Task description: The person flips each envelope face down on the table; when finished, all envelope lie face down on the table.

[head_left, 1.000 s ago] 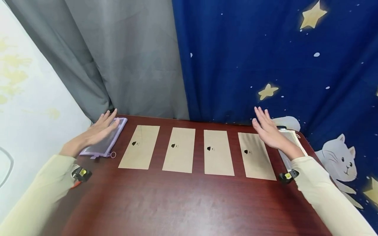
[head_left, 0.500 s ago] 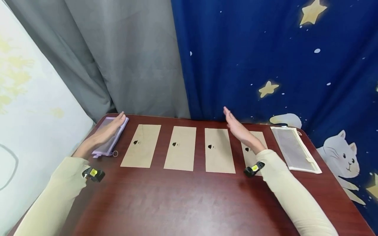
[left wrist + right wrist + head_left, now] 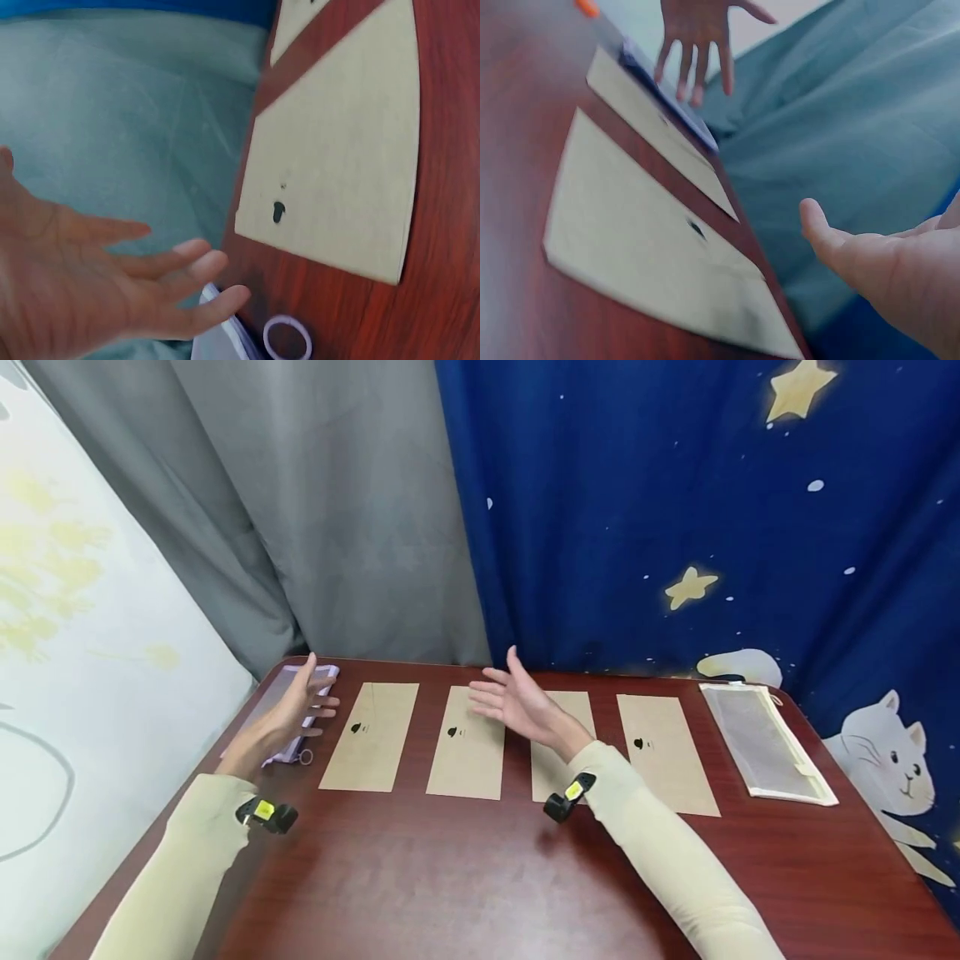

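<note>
Several tan kraft-paper rectangles, each with a small black hat mark, lie in a row on the table. My left hand (image 3: 288, 714) hovers over a lilac-edged mesh zip pouch (image 3: 276, 688) at the left end, thumb up and fingers spread. The leftmost rectangle (image 3: 369, 747) lies just right of that hand. My right hand (image 3: 528, 706) is raised above the second rectangle (image 3: 465, 764) and the third rectangle (image 3: 553, 777), partly covering both. Its palm faces left, with thumb up and fingers extended. Both hands hold nothing.
A white-edged mesh zip pouch (image 3: 761, 739) lies at the right end, beside the fourth rectangle (image 3: 667, 756). The reddish-brown table (image 3: 420, 877) meets a grey curtain (image 3: 375, 527) and a blue star-patterned curtain (image 3: 600, 527) at the back. A white wall panel (image 3: 97, 693) stands left.
My right hand has swept left from beside the white-edged pouch to the middle of the row. My left hand has shifted slightly right and turned, thumb up. The pouches and rectangles stay in place.
</note>
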`<state>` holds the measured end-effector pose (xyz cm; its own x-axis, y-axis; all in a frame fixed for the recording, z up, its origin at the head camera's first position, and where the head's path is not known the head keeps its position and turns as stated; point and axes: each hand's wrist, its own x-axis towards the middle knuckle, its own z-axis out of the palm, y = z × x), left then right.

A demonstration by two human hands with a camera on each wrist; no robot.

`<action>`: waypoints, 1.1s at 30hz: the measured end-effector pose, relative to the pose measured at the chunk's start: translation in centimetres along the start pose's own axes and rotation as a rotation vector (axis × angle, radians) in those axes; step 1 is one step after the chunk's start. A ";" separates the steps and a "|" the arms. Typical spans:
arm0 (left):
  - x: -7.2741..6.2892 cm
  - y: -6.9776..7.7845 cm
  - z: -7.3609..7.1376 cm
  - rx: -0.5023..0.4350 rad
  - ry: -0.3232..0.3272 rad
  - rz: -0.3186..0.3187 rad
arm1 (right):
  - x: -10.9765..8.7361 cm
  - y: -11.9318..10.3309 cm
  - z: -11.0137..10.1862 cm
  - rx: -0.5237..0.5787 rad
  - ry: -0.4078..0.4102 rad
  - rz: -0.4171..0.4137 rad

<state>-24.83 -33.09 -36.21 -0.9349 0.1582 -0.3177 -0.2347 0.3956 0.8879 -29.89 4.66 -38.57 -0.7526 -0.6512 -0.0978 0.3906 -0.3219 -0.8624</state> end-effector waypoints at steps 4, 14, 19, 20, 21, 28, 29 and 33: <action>0.4 0.1 0.3 -0.082 0.025 -0.084 | 1.5 1.2 1.3 0.184 -0.026 0.095; 2.1 0.6 0.6 -0.129 0.118 -0.234 | 5.2 4.1 3.5 0.376 0.058 0.256; 2.2 0.3 0.6 -0.088 0.185 -0.272 | 6.3 5.5 4.4 0.375 0.093 0.289; 2.2 0.3 0.6 -0.078 0.190 -0.275 | 6.5 5.6 4.5 0.375 0.100 0.293; 2.2 0.2 0.6 -0.067 0.198 -0.281 | 6.6 5.7 4.7 0.378 0.106 0.295; 2.7 0.6 1.5 -0.001 0.244 -0.299 | 7.1 5.4 5.4 0.425 0.154 0.297; 2.9 0.6 1.6 0.007 0.246 -0.295 | 7.2 5.4 5.5 0.431 0.162 0.298; 3.0 0.0 1.9 0.038 0.247 -0.289 | 7.3 6.1 5.8 0.450 0.180 0.307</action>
<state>-27.11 -30.93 -37.76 -0.8688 -0.1857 -0.4591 -0.4922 0.4264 0.7589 -29.94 -6.07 -41.63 -0.6319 -0.6464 -0.4276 0.7632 -0.4228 -0.4886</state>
